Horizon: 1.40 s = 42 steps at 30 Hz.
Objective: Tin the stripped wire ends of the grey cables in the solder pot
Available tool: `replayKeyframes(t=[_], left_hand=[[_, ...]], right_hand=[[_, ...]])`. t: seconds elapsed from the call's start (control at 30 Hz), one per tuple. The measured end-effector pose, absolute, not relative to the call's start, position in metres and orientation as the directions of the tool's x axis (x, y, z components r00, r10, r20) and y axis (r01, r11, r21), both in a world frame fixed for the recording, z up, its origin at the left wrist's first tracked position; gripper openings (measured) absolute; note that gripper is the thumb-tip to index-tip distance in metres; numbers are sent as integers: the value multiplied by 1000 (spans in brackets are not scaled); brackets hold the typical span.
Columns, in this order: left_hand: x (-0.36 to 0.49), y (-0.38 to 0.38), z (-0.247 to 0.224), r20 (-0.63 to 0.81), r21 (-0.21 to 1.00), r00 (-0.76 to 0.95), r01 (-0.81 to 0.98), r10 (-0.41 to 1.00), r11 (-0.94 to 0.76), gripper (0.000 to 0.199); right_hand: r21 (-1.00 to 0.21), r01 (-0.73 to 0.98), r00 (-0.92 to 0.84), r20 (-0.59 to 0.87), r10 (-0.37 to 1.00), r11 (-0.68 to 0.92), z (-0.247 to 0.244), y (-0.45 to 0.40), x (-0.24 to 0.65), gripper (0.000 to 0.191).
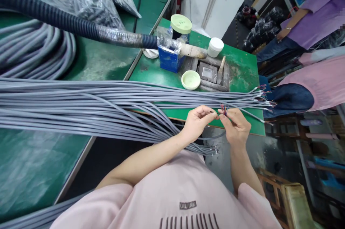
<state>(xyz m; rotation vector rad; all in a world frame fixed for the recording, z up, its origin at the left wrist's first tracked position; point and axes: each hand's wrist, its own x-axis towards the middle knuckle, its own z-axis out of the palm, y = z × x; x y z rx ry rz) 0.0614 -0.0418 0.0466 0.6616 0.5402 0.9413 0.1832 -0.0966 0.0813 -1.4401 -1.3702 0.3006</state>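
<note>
Close to the green table's front edge, my left hand (198,121) and my right hand (235,125) nearly meet. Thin coloured wires (224,109) fan out at the fingertips of my right hand, which pinches them. The thumb and forefinger of my left hand are pressed together on a thin wire of the same bunch. Behind both hands, a long bundle of grey cables (121,94) runs across the table, with stripped coloured ends (265,99) at the right. More grey cables (206,149) end below my left hand, over the table edge.
A black hose (72,24) with a pale nozzle (192,50) crosses to a blue box (169,58). Near it are a square metal pot (208,72), a light green dish (191,79) and a white jar (215,47). Coiled cable (37,49) lies left. Two people stand at the right.
</note>
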Motion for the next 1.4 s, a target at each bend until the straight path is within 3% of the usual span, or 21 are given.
replayKeyframes(t=[0.23, 0.33, 0.47, 0.6, 0.73, 0.97, 1.1, 1.23, 1.4], left_hand=[[61, -37, 45, -154, 601, 487, -645, 860, 473, 21], [55, -33, 44, -189, 615, 494, -615, 849, 494, 25], [37, -29, 40, -146, 794, 482, -464, 864, 393, 26], [19, -29, 32, 29, 978, 390, -202, 921, 55, 12], [9, -26, 25, 154, 986, 366, -113, 918, -121, 8], [5, -23, 20, 179, 983, 345, -101, 921, -153, 8], [4, -22, 21, 170, 984, 356, -104, 919, -142, 8], [1, -21, 23, 193, 980, 354, -109, 915, -165, 9], [-4, -21, 23, 322, 946, 333, -86, 886, -311, 9]], right_hand=[[-799, 535, 286, 479, 830, 277, 85, -74, 177, 13], [-767, 575, 231, 486, 843, 284, 94, -52, 180, 9], [-633, 733, 88, 453, 887, 250, 105, 1, 194, 11], [-452, 871, -84, 249, 965, 193, 102, 59, 199, 23], [-253, 951, -171, 55, 984, 179, 94, 89, 189, 26], [-75, 975, -212, -55, 976, 207, 86, 99, 177, 28], [-49, 976, -213, -60, 975, 210, 85, 99, 176, 28], [-122, 973, -195, 20, 981, 196, 96, 98, 190, 29], [-130, 991, 43, 120, 992, -28, 103, 110, 233, 27]])
